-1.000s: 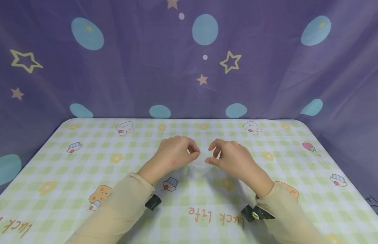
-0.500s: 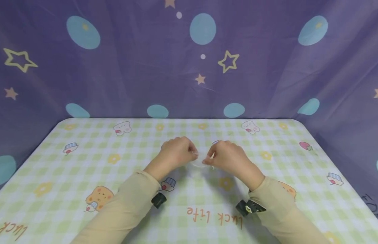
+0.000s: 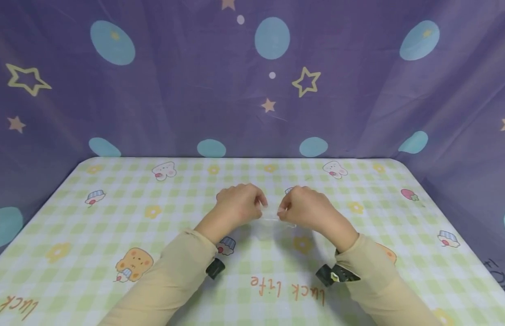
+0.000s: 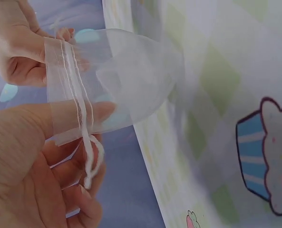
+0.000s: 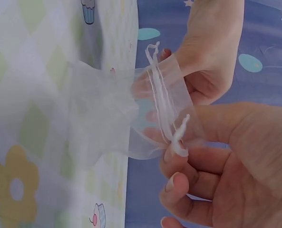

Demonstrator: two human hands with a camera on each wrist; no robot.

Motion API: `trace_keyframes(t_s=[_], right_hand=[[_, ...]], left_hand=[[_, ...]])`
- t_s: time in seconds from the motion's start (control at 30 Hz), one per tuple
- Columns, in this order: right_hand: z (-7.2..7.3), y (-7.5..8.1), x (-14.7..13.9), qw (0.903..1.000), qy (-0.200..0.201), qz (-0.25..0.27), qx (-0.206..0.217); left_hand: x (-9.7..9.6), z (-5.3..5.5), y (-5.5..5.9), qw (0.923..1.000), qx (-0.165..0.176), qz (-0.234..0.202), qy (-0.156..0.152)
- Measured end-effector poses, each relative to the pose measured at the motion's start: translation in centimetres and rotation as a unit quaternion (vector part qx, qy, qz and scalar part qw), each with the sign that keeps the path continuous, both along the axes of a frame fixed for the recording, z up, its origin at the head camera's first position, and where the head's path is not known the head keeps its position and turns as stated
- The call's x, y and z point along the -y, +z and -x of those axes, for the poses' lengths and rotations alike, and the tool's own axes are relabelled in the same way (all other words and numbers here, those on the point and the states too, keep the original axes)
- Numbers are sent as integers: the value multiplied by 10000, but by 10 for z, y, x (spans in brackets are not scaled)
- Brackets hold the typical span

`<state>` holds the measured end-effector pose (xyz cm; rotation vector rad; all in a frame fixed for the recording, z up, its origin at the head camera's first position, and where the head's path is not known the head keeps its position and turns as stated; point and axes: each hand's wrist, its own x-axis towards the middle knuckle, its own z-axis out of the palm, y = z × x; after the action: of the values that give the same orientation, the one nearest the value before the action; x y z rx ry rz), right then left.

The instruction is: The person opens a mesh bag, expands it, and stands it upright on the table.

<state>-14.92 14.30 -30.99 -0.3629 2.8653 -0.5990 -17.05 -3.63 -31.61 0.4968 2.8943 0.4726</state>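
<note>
A sheer white organza drawstring bag (image 4: 141, 78) hangs between the two hands, over the tablecloth. My left hand (image 3: 238, 206) pinches one side of the bag near its mouth, thumb and fingers on either side of the thin cloth. Opposite it, my right hand (image 3: 313, 208) grips the other side near the same edge. A white drawstring (image 5: 160, 99) runs through a stitched channel below the mouth, with a small loop sticking out at each end. In the head view the bag is nearly see-through and only its pale edge shows.
A green-and-white checked tablecloth (image 3: 187, 294) with printed cartoons and lettering covers the table. Behind it hangs a purple curtain (image 3: 236, 117) with stars and blue ovals. Dark camera straps (image 3: 335, 275) sit at the wrists.
The right thumb and fingers, parted a second ago, have come together on the bag's edge. Since half a second ago the hands have drawn slightly apart, the bag's edge stretched between them.
</note>
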Motion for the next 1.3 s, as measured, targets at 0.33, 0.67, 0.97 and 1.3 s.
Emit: trace_keyframes(t_s=[0.33,0.67,0.97,1.3], right_hand=[[0,-4,-4,9997,-152,18,-169],[0,-4,-3,9995,-221,224,-23],[0,-6,-9,9989,-47,457,25],[0,-5,-5,9965,-357,345,-680]], left_hand=[[2,-2,6,9983,-175,-556,73],[6,-3,12,9960,-357,-806,114],[4,-5,9,9954,-4,-936,201],[4,-8,5,9943,-125,-1006,320]])
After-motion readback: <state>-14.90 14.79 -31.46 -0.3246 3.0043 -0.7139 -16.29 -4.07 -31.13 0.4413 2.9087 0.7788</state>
